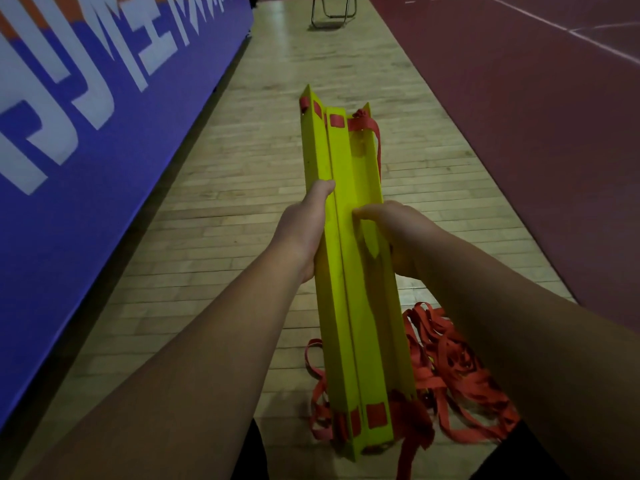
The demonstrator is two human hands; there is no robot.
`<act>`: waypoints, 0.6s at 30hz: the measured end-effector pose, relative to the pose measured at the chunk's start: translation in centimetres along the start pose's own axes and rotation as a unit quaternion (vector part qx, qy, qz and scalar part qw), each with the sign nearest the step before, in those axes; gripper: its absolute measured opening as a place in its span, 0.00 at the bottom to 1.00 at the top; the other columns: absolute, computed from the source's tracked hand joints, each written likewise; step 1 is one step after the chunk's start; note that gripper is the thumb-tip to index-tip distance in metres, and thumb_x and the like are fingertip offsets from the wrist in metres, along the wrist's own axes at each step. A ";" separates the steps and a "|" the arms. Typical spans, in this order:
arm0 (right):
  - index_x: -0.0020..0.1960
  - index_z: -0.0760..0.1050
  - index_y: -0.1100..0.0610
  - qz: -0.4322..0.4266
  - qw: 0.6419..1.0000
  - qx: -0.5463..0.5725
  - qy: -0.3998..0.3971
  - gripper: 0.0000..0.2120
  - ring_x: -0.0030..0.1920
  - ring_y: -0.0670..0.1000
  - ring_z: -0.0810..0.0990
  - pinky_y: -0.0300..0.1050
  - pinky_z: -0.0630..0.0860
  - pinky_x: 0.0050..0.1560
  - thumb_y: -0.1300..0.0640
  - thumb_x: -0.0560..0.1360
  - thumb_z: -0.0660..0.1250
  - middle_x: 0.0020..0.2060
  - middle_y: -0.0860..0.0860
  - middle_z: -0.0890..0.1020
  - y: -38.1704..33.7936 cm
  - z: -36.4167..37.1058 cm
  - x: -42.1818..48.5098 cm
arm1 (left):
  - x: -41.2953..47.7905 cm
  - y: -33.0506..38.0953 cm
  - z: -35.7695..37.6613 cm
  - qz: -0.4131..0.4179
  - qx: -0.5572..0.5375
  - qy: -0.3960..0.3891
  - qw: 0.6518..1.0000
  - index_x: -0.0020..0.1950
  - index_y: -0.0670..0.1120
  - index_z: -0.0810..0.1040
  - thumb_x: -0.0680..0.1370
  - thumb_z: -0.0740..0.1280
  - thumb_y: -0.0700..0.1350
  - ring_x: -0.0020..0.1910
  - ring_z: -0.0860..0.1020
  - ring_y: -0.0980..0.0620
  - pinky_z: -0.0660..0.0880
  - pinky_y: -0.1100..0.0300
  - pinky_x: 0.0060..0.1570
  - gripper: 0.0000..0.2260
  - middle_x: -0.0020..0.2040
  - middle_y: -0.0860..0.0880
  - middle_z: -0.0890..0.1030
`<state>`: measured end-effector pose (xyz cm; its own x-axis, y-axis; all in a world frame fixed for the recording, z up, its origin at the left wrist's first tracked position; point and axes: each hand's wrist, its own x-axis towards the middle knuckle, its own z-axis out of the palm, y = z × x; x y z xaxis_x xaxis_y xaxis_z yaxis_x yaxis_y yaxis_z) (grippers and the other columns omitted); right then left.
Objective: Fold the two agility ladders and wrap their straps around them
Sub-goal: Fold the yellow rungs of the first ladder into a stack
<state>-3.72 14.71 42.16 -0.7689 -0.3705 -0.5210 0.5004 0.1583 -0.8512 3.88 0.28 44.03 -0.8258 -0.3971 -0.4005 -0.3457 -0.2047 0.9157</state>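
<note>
Agility ladder (349,271): yellow rungs stacked in bundle, mid-frame, running 12 to 6 o'clock above wooden floor (225,220). Your left grip (304,233) clamped on its 9 o'clock edge, right grip (398,230) on 3 o'clock edge. Red straps (460,368) heaped at 5 o'clock.

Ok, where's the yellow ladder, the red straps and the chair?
Yellow ladder rungs (349,271): head view, middle of stack.
Red straps (460,372): head view, loose pile on floor.
Chair (313,12): head view, its metal leg.
</note>
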 end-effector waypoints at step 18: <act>0.62 0.82 0.59 0.009 0.997 0.029 0.074 0.21 0.52 0.66 0.88 0.73 0.84 0.54 0.50 0.73 0.78 0.56 0.64 0.87 0.8 -1.2 1.4 | 2.1 -1.1 -0.3 -0.018 -0.058 0.012 0.998 0.69 0.55 0.83 0.65 0.75 0.71 0.64 0.85 0.38 0.79 0.33 0.64 0.36 0.63 0.45 0.88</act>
<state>-4.86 15.45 40.68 -0.8074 -0.2281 -0.5442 0.5343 0.1088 -0.8383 2.67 -0.64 42.17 -0.8024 -0.4082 -0.4354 -0.3203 -0.3210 0.8913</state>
